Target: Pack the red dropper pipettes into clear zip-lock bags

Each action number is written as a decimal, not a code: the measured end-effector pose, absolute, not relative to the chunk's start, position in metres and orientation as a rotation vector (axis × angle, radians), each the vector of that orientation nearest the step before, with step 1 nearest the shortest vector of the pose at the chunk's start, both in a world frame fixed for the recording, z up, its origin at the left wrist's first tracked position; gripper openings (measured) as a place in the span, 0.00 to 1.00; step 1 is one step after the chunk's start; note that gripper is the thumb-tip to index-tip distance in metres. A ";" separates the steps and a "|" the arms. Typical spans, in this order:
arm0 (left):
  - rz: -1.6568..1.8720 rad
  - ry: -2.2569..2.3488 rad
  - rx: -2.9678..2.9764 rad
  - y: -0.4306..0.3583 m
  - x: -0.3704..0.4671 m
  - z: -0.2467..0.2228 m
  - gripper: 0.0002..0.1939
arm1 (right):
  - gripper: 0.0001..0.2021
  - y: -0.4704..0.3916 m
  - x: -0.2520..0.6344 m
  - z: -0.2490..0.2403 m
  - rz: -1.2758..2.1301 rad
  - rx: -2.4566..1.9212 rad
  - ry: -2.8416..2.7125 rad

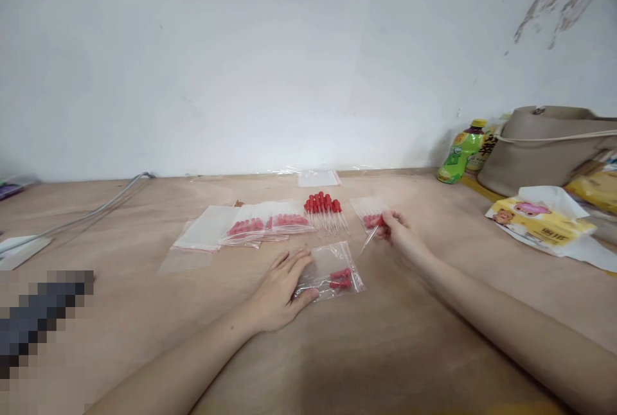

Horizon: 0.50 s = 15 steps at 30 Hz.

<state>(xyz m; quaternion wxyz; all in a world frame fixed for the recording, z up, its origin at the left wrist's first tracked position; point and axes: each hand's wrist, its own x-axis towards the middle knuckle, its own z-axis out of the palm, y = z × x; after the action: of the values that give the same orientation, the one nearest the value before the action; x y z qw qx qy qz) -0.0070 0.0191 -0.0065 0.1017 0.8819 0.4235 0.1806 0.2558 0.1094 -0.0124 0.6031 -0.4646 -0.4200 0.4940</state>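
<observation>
My left hand (283, 290) lies with fingers and thumb apart on the left side of a clear zip bag (322, 259). Inside that bag are a couple of droppers with red rubber bulbs (340, 278). Pinched in my right hand (396, 230) is a glass dropper (370, 239), its red bulb at the fingers and its thin tip slanting down to the left. Behind my right fingers another zip bag (369, 206) holds red-bulbed droppers. Between the bags lies a fanned pile of loose droppers (324, 204), bulbs pointing toward the wall.
To the left, overlapping zip bags (263, 222), some holding red-bulbed droppers, are spread out. One more bag (318, 178) lies near the wall. At right are a green bottle (461, 153), a beige bag (535, 151) and a yellow tissue pack (544, 219). A grey cable (113, 195) crosses the left side.
</observation>
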 end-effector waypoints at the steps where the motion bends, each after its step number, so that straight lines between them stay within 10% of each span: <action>1: 0.530 1.253 2.604 0.019 -0.007 -0.006 0.23 | 0.12 0.103 0.256 -0.017 1.204 -1.066 -0.937; 15: 0.529 1.243 2.610 0.020 -0.009 -0.009 0.25 | 0.14 0.075 0.257 -0.016 1.471 -1.141 -1.760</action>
<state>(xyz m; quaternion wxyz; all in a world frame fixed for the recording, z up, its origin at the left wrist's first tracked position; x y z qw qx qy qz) -0.0085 0.0197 -0.0091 0.1012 0.8836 0.4206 0.1791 0.2571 0.0746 -0.0161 0.2860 -0.4267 -0.6583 0.5502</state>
